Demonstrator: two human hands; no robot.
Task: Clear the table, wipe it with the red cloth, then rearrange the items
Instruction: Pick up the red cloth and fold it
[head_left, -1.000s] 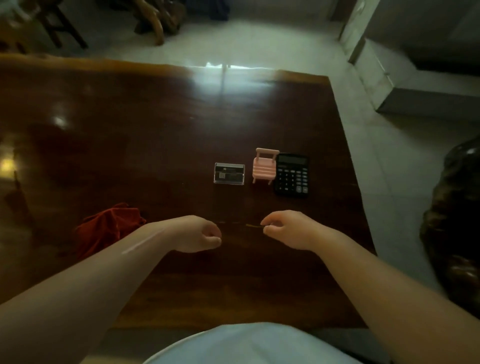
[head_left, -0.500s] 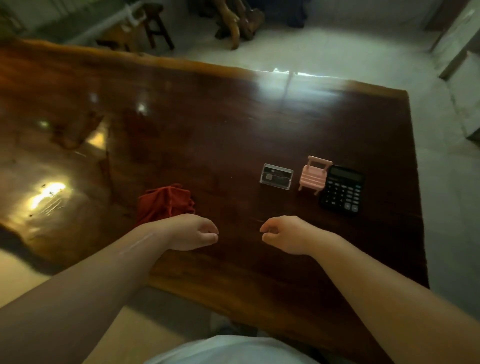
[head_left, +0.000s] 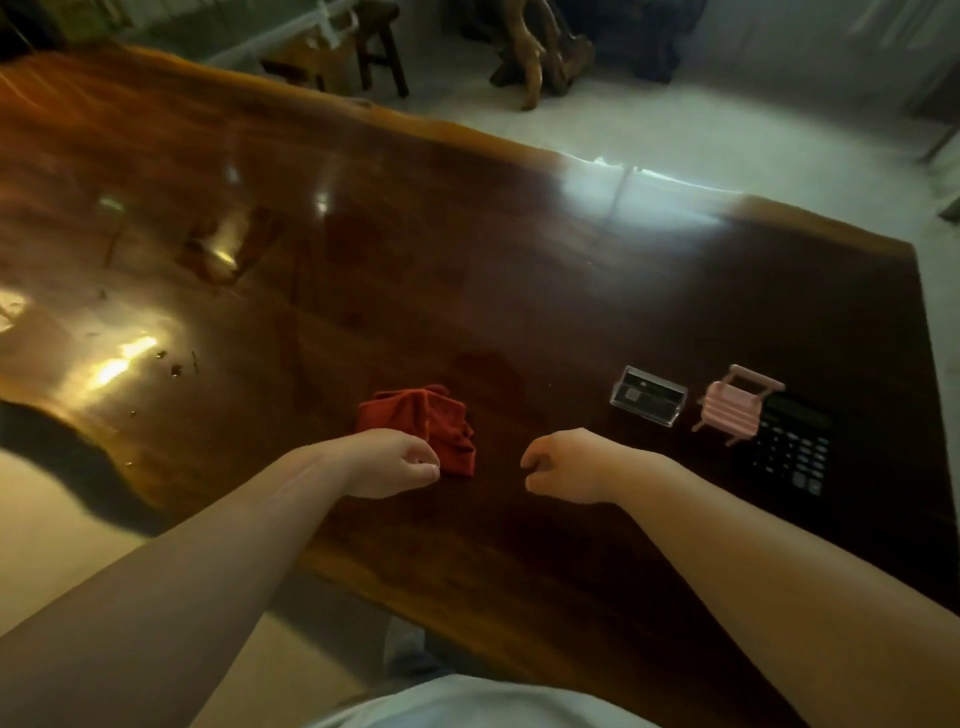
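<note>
A crumpled red cloth (head_left: 423, 423) lies on the dark glossy wooden table (head_left: 467, 270). My left hand (head_left: 387, 462) hovers just in front of the cloth, fingers curled, partly covering its near edge. My right hand (head_left: 563, 467) is a loose fist to the right of the cloth, with nothing visible in it. Further right stand a clear plastic case (head_left: 648, 402), a small pink toy chair (head_left: 732, 410) and a black calculator (head_left: 795, 449), side by side.
The table's near edge runs diagonally from lower left to lower right, its right edge past the calculator. Small crumbs (head_left: 174, 364) dot the shiny left part. A wooden stool (head_left: 363, 47) and a carved wood piece (head_left: 540, 57) stand on the pale floor beyond.
The view has swung left, so the cloth now sits between my hands and the items lie further right. My left hand has come closer to the cloth. The items have not moved.
</note>
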